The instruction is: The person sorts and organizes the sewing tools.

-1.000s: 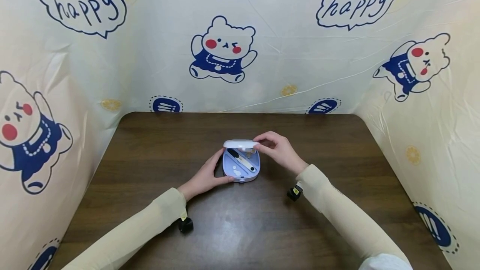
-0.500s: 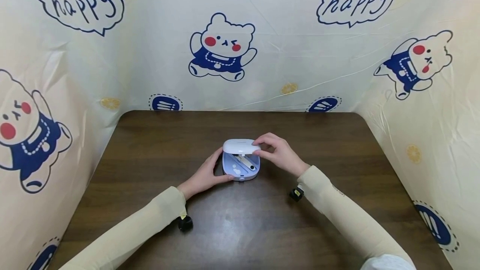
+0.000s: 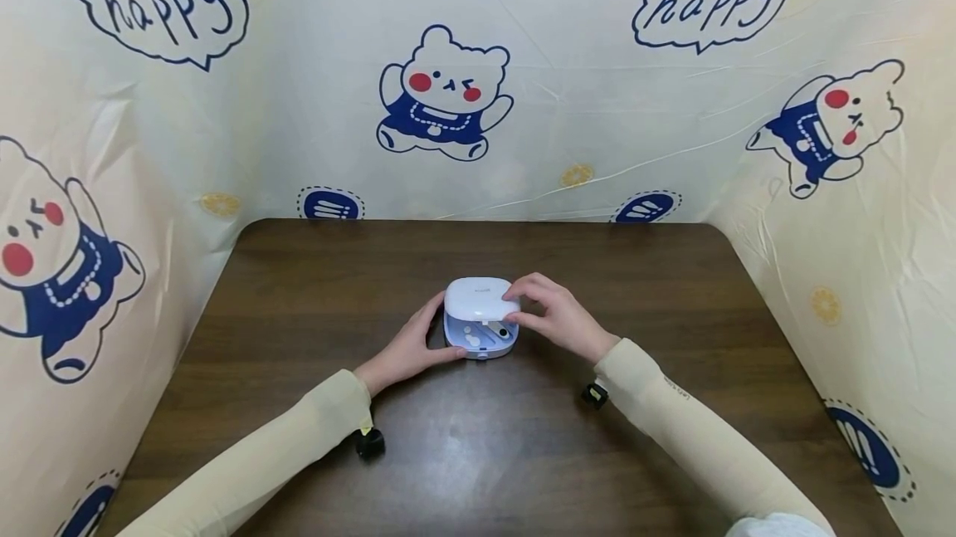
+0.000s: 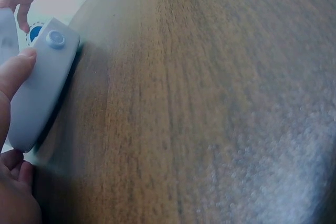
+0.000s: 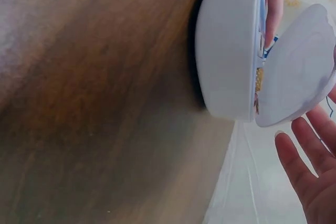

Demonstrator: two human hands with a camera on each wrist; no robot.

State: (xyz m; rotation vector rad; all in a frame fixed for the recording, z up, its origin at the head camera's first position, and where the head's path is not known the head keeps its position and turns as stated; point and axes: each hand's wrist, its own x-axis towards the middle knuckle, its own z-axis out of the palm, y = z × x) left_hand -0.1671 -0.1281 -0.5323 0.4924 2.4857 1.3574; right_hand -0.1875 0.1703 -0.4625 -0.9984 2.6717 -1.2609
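Note:
A small rounded case with a pale blue inside sits on the table, its white lid tilted partway down over it. My left hand grips the case from the left, thumb at the front, other fingers along the far side. With thumb and fingertips my right hand pinches the right edge of the lid. Under the lid, the end of a white stick with a black dot shows; the rest is hidden. In the left wrist view a round button is on the front wall of the case.
A dark brown wooden table lies under both forearms. Behind it and at both sides hangs a pale sheet printed with bears and words. A small black device hangs at the left wrist, another black device at the right.
The lid has swung down toward the front, covering more of the stick and the inside. My right hand has come a little lower and nearer with it. The left hand holds its place.

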